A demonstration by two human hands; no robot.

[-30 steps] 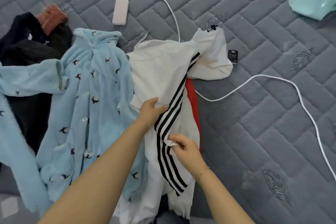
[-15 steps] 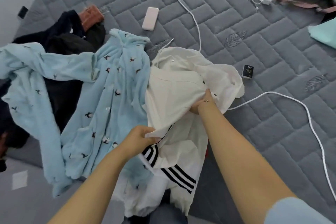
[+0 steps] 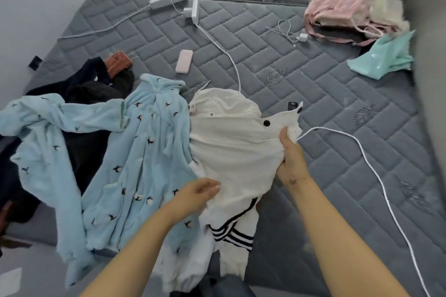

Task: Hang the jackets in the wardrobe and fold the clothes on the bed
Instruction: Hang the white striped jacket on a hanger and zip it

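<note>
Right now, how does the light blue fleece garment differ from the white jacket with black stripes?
The light blue fleece garment is fuzzy with small dark bird prints; the white jacket is smooth and plain with black stripes low down. The blue one lies untouched, sleeve spread leftward; the white one is gripped by the right hand and touched by the left hand. Both hang over the mattress edge.

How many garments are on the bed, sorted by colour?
White: 1, the striped jacket, gripped by the right hand
Light blue: 1, fleece robe
Dark: 1 pile
Pink: 1
Mint: 1
Rust: 1
Total: 6
</note>
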